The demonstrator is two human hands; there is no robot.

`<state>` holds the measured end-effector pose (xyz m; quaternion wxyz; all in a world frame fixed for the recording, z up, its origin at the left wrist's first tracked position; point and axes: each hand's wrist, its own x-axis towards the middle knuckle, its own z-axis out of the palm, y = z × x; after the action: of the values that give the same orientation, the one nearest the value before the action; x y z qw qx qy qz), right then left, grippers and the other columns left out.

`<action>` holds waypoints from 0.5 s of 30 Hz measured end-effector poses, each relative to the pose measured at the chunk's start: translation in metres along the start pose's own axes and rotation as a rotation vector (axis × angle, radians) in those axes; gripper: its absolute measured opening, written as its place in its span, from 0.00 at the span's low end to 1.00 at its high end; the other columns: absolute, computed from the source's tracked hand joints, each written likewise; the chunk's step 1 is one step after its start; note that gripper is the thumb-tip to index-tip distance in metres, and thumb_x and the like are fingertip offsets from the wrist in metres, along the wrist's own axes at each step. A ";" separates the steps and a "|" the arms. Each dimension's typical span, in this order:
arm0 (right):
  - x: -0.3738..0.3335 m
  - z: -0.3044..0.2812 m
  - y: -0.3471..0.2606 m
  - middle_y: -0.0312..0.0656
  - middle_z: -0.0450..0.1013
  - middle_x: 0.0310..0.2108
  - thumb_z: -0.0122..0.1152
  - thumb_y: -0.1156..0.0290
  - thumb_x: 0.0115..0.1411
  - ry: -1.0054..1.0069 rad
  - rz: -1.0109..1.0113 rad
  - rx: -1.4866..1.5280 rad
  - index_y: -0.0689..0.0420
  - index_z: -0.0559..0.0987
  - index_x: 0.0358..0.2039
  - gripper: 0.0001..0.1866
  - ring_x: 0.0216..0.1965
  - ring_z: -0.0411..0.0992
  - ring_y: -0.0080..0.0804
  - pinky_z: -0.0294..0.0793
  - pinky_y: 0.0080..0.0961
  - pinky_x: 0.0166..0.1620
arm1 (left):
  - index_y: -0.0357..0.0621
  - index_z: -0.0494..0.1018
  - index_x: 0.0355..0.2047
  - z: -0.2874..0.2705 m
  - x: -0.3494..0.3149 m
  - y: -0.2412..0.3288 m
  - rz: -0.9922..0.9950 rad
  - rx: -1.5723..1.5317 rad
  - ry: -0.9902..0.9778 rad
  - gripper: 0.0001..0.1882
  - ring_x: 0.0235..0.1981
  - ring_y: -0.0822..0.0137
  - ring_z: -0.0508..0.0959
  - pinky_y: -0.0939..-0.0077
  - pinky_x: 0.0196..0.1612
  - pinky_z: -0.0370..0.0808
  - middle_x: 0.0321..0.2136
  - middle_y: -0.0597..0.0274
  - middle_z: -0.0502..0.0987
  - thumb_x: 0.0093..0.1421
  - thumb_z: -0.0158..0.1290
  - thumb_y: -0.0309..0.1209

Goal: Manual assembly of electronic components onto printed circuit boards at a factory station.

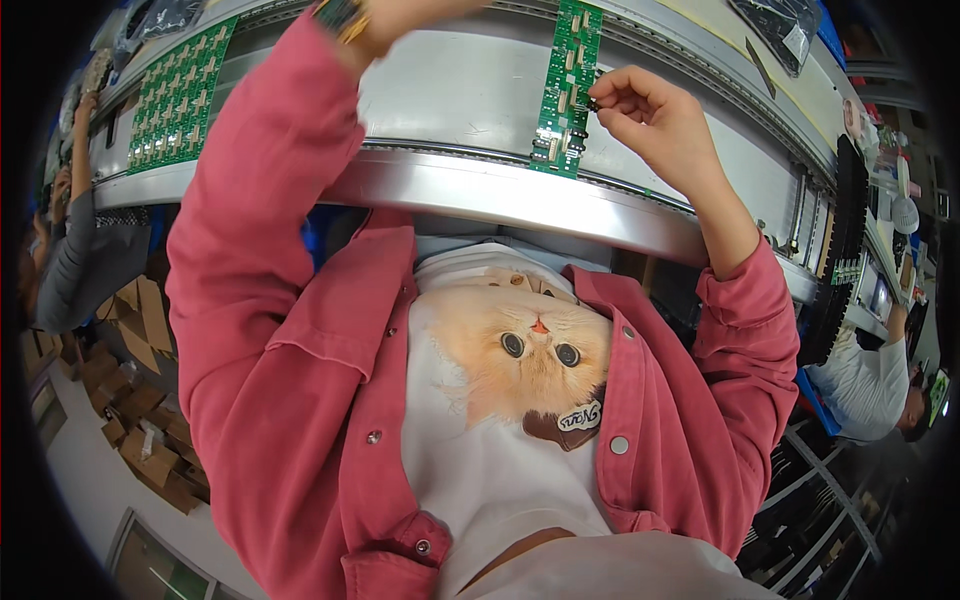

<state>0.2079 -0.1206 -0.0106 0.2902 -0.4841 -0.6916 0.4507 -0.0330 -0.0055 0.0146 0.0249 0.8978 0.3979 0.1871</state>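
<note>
A narrow green circuit board (566,90) lies across the conveyor rails, with pale connectors and several small black parts on it. At its right edge my right hand (655,125) is closed in a pinch, with a small dark component (593,101) at the fingertips, too small to make out fully. My left hand (410,18) reaches over the far side of the conveyor at the top edge. It is blurred and its fingers are out of view, so what it touches is hidden. A watch (340,14) sits on that wrist.
A wider green circuit board panel (180,95) rests on the conveyor at the left. The metal front rail (480,190) runs between me and the boards. Dark plastic bags (780,25) lie at the far right. Cardboard boxes (150,440) stand lower left. Other people work at both sides.
</note>
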 end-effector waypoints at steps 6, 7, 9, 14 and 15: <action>0.001 0.007 0.003 0.34 0.74 0.29 0.57 0.83 0.50 0.078 -0.088 -0.253 0.59 0.78 0.35 0.11 0.28 0.68 0.20 0.68 0.13 0.33 | 0.37 0.77 0.24 0.063 0.063 -0.049 -0.020 -0.122 0.161 0.08 0.26 0.45 0.76 0.60 0.34 0.73 0.23 0.48 0.77 0.46 0.52 0.28; 0.001 0.008 0.005 0.34 0.74 0.29 0.58 0.83 0.50 0.089 -0.114 -0.286 0.59 0.78 0.35 0.11 0.27 0.68 0.20 0.68 0.13 0.33 | 0.37 0.77 0.24 0.067 0.065 -0.052 -0.026 -0.088 0.163 0.08 0.26 0.45 0.75 0.60 0.34 0.73 0.22 0.48 0.77 0.45 0.52 0.28; 0.001 0.010 0.007 0.33 0.75 0.29 0.58 0.84 0.50 0.108 -0.167 -0.350 0.59 0.78 0.35 0.11 0.27 0.68 0.20 0.68 0.14 0.33 | 0.37 0.77 0.22 0.075 0.068 -0.057 -0.042 -0.018 0.168 0.07 0.26 0.45 0.75 0.60 0.33 0.73 0.22 0.48 0.77 0.45 0.51 0.27; 0.001 0.012 0.015 0.34 0.75 0.29 0.59 0.84 0.50 0.095 -0.190 -0.402 0.59 0.78 0.35 0.11 0.27 0.69 0.21 0.68 0.14 0.32 | 0.38 0.77 0.22 0.086 0.069 -0.059 -0.024 0.030 0.200 0.07 0.25 0.45 0.75 0.61 0.31 0.72 0.21 0.49 0.77 0.45 0.51 0.27; 0.002 0.013 0.017 0.34 0.75 0.29 0.59 0.84 0.50 0.094 -0.188 -0.402 0.59 0.78 0.35 0.11 0.27 0.69 0.21 0.68 0.14 0.32 | 0.38 0.77 0.22 0.084 0.068 -0.055 -0.025 0.027 0.199 0.07 0.25 0.45 0.75 0.61 0.31 0.72 0.21 0.49 0.77 0.45 0.51 0.27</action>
<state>0.2034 -0.1211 -0.0313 0.2605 -0.4860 -0.7954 0.2517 -0.0001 0.0900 -0.0522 -0.0247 0.8702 0.4119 0.2694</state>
